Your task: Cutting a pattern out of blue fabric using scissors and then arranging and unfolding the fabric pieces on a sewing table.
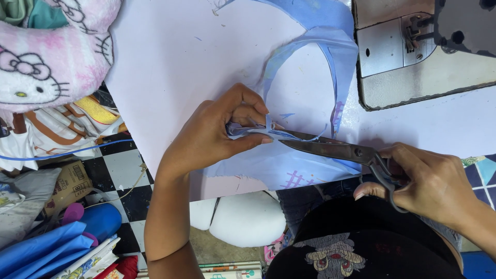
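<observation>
The sewing machine (423,46) is cut off by the top right edge, only its grey base plate and presser foot showing, and the plush pillow (46,57) at top left runs out of frame. The scissor tips are hard to make out where they meet the folded cloth under the left fingers. The left hand (222,129) reaches in from below, wrist bent, thumb and fingers pinched shut on a fold of the light blue fabric (289,160), which lies on the pale counter (175,67) just in front of the person. The right hand (429,181) is closed through the loops of the dark scissors (336,150), blades partly open and pointing left at the pinched fold. The hands are apart, joined only by cloth and blades. Bundles of blue cloth (41,253) lie on the checkered floor (124,175) at lower left
</observation>
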